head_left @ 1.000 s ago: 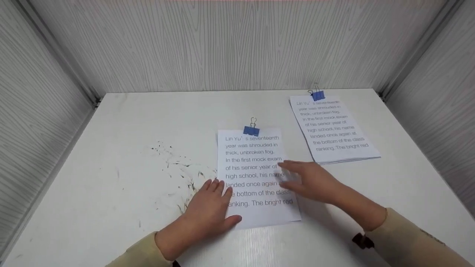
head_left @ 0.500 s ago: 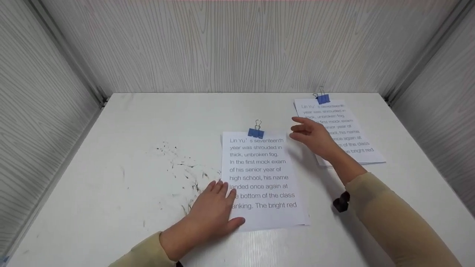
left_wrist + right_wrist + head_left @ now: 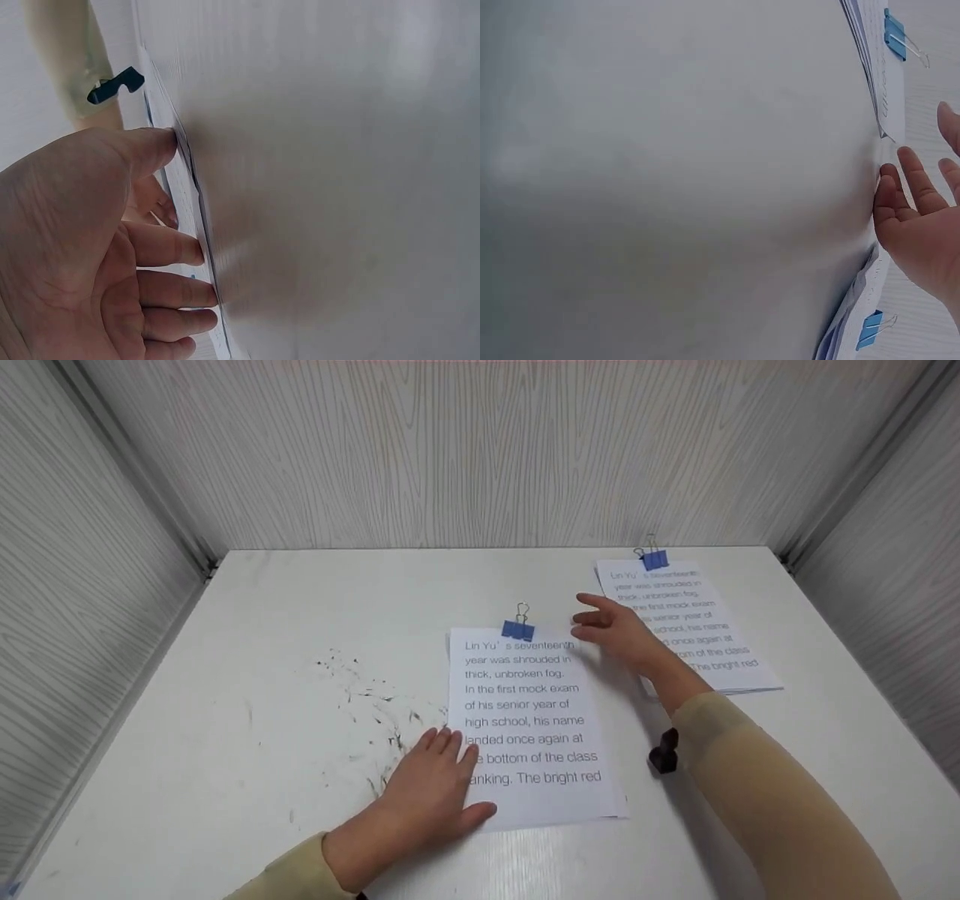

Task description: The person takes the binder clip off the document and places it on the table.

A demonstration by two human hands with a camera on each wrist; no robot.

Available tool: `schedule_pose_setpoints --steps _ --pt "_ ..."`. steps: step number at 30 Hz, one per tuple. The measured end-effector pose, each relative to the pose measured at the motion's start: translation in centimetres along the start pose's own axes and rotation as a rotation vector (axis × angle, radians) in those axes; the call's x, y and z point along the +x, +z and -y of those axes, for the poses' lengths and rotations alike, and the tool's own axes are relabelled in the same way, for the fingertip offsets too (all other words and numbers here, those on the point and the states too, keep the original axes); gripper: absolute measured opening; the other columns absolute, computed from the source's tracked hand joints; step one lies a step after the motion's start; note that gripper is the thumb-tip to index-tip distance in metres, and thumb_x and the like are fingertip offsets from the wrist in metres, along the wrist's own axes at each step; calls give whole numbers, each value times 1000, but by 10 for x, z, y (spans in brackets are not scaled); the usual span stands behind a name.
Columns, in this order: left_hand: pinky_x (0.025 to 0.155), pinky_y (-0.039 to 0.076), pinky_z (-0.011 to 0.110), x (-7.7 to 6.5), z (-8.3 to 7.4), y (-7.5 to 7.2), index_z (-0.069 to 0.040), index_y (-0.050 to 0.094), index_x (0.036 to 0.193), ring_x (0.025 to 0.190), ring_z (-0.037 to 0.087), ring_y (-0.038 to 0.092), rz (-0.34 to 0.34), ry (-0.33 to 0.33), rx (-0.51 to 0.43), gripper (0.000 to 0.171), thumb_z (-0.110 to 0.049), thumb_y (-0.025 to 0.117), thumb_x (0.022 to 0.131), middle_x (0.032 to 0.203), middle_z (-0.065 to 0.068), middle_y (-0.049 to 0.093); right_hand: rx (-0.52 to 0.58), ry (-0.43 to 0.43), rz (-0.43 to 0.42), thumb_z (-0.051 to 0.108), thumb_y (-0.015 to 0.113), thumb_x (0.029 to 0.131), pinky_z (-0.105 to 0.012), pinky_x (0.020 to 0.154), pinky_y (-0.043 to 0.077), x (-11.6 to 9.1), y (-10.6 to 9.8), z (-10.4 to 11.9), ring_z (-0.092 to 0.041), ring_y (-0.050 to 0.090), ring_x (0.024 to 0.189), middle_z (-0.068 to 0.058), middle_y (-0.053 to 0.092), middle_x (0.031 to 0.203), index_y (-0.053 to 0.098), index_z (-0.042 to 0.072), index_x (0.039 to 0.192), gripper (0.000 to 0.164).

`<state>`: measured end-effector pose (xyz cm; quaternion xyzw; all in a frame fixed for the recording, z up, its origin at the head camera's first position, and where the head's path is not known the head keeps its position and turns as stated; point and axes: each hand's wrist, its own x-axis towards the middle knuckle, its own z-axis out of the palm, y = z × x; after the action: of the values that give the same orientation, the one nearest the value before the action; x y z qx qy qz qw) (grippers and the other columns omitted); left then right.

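A stack of printed sheets (image 3: pixel 525 720) lies on the table, with a blue binder clip (image 3: pixel 518 630) on its top edge. My left hand (image 3: pixel 424 787) rests flat across the stack's lower left edge, thumb spread over the bottom of the page. Beside the stack's upper right corner, my right hand (image 3: pixel 619 634) hovers with loosely bent fingers, nothing between them. The right wrist view shows that hand (image 3: pixel 930 232) between two clipped stacks. A second stack (image 3: pixel 720 630) lies behind it to the right, partly hidden by the hand, with its own blue binder clip (image 3: pixel 655 559).
Dark scuff marks (image 3: pixel 375 697) cover part of the white table (image 3: pixel 187 697) left of the near stack. A wood-grain panel (image 3: pixel 465 457) rises at the back, with more panels on both sides. A black strap piece (image 3: pixel 664 754) shows at the right sleeve.
My right hand has left the near stack's right edge, moving up to its top right corner and lately slightly left. The left hand stays on the paper. The whole view shifted slightly.
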<state>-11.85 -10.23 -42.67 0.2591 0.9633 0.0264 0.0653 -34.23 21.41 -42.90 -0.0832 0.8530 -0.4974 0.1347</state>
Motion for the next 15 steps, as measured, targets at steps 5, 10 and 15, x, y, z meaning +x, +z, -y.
schedule_pose_setpoints --steps 5,10,15 --pt "124 33 54 1 0 1 3 60 147 145 42 49 1 8 -8 81 -63 59 100 150 29 56 -61 20 51 29 71 104 -50 125 27 1 1 -2 -28 47 148 -8 55 157 31 26 169 77" --pt "124 32 54 1 0 0 3 59 148 146 43 48 15 0 -17 81 -63 59 100 151 29 55 -76 -20 85 25 72 103 -48 125 26 1 2 -4 -29 43 150 -9 54 158 31 22 169 78" --pt "124 32 54 1 0 1 3 59 147 146 43 48 13 5 -16 81 -63 60 100 151 30 55 -131 -39 97 25 74 102 -47 126 25 2 3 -7 -28 44 149 -8 54 158 34 22 168 78"
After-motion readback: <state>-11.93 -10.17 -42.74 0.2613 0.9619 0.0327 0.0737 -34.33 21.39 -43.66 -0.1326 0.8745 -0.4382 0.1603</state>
